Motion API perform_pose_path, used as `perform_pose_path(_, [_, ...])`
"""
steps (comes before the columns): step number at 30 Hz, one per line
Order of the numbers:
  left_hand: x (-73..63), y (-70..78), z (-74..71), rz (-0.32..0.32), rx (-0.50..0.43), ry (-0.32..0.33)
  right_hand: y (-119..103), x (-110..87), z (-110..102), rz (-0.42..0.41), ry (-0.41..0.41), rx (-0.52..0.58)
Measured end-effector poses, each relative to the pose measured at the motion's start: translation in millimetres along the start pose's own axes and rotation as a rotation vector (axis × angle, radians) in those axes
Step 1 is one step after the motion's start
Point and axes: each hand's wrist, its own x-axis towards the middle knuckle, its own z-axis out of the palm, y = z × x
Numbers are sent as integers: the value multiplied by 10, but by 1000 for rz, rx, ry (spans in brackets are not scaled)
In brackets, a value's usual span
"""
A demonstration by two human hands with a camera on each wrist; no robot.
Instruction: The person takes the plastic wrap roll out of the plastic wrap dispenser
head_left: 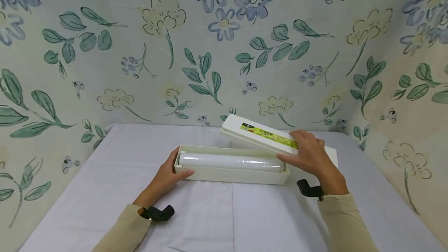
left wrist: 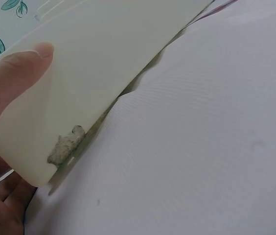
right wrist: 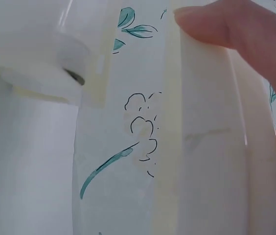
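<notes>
A long off-white box (head_left: 231, 175) lies across the cloth with a shiny roll of plastic wrap (head_left: 231, 161) inside it. My left hand (head_left: 170, 173) grips the box's left end, thumb on the near wall and fingers behind the end. In the left wrist view, the thumb (left wrist: 23, 68) lies on the box wall, above a grey torn patch (left wrist: 67, 146) by the lower edge. My right hand (head_left: 308, 153) holds the white lid (head_left: 232, 127), which carries a yellow-green label (head_left: 269, 134). The lid is tilted, its left end higher, above the box's right half. In the right wrist view, a thumb (right wrist: 201, 24) presses the lid.
A white cloth (head_left: 140, 143) with crease lines covers the table. Behind and at both sides hangs a floral curtain (head_left: 224, 69). Black wrist bands (head_left: 161, 213) sit at both beige sleeves.
</notes>
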Motion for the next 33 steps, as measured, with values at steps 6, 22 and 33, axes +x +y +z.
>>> perform_pose_path(6, [10, 10, -22, 2, 15, -4, 93, -28, 2, 12, 14, -11])
perform_pose_path(22, [-7, 17, 10, -7, 2, -8, 300, -131, -27, 75, 41, -26])
perform_pose_path(33, [18, -6, -13, -2, 26, 0, 420, -195, -62, 94, 62, -49])
